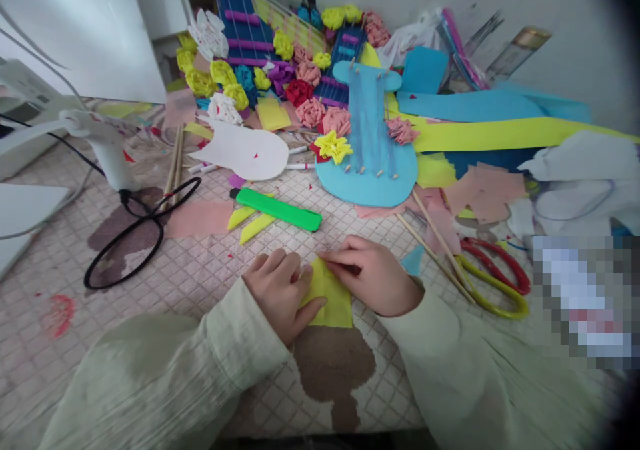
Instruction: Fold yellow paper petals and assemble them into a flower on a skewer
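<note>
A square of yellow paper [334, 303] lies on the patterned tablecloth between my two hands. My left hand [281, 290] rests on its left side, fingers curled and thumb laid across the sheet. At the top edge, my right hand [367, 273] pinches the paper between thumb and fingertips. Just beyond them is a green highlighter-shaped tool [280, 210] with a black end, lying across rolled yellow paper strips [257, 229]. Farther back sits a light blue guitar-shaped cutout [367, 150] with strings, a yellow paper flower [333, 147] and pink paper flowers [336, 122].
Scissors [493, 290] with red and yellow handles and thin wooden sticks [440, 250] lie at right. A coiled black cable [125, 257] and a white stand [107, 143] are at left. Several paper flowers [223, 73] crowd the back, near a white cutout [245, 150].
</note>
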Demonstrator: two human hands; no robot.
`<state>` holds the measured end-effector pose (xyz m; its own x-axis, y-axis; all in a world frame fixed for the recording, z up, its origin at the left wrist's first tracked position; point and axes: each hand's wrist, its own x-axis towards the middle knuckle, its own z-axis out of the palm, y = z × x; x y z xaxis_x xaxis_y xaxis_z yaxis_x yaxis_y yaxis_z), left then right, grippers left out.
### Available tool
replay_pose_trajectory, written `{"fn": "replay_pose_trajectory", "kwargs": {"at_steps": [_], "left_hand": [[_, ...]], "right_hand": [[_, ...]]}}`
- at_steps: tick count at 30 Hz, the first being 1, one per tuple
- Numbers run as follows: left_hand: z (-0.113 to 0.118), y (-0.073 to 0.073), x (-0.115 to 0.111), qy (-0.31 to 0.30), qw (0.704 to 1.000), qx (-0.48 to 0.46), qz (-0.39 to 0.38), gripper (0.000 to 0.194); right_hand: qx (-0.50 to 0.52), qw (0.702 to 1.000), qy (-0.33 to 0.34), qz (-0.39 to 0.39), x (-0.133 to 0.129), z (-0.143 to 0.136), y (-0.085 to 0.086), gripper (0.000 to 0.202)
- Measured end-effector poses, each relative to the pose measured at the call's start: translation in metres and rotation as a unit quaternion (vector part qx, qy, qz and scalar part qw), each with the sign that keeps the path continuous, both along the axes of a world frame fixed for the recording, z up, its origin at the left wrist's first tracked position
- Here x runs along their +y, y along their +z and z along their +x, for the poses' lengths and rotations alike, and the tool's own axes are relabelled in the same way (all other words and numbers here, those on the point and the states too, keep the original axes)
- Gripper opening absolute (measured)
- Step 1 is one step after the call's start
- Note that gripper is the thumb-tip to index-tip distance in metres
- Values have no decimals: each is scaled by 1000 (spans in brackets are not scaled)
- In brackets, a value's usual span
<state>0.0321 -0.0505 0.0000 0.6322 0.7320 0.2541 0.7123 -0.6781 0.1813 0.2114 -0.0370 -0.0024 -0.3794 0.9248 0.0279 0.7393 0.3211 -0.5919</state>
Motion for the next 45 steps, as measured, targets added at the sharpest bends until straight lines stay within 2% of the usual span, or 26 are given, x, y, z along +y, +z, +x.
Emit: {"fn": "replay_pose_trajectory", "kwargs": {"at_steps": [7,12,17,21,25,28,31,34,36,38,41,43,45], "left_hand": [[-4,-2,1,15,1000,-20,13,38],[-4,-9,8,15,998,-52,-11,39],[-3,-18,14,11,996,-82,-31,26],[-2,-20,18,15,990,-125,-66,18],[-2,-15,22,-2,974,-201,-101,35],[-2,-8,23,9,957,-223,-188,19],[0,-1,21,26,940,-218,-261,13],[3,3,17,18,936,-226,-269,12],[5,3,17,30,932,-243,-269,12],[5,4,18,50,911,-280,-298,16],[3,5,23,77,831,-389,-391,19],[1,5,26,99,783,-444,-425,21],[-1,6,28,121,778,-450,-422,22]], "right_hand": [[20,1000,-8,-1,0,0,-1,22],[54,998,-9,-11,3,1,3,24],[44,999,3,5,3,-1,2,23],[56,998,-9,-2,2,-4,1,10],[157,984,-49,-62,3,-2,7,3],[237,961,-73,-120,4,0,14,7],[239,962,-69,-115,2,0,19,10],[233,966,-24,-106,-2,-3,19,11],[265,957,-39,-114,-3,-4,18,8],[315,937,-103,-111,-3,-4,17,10],[362,909,-173,-111,-2,-3,18,12],[359,909,-164,-134,-2,-3,19,12],[345,916,-127,-163,-2,-5,20,13]]}}
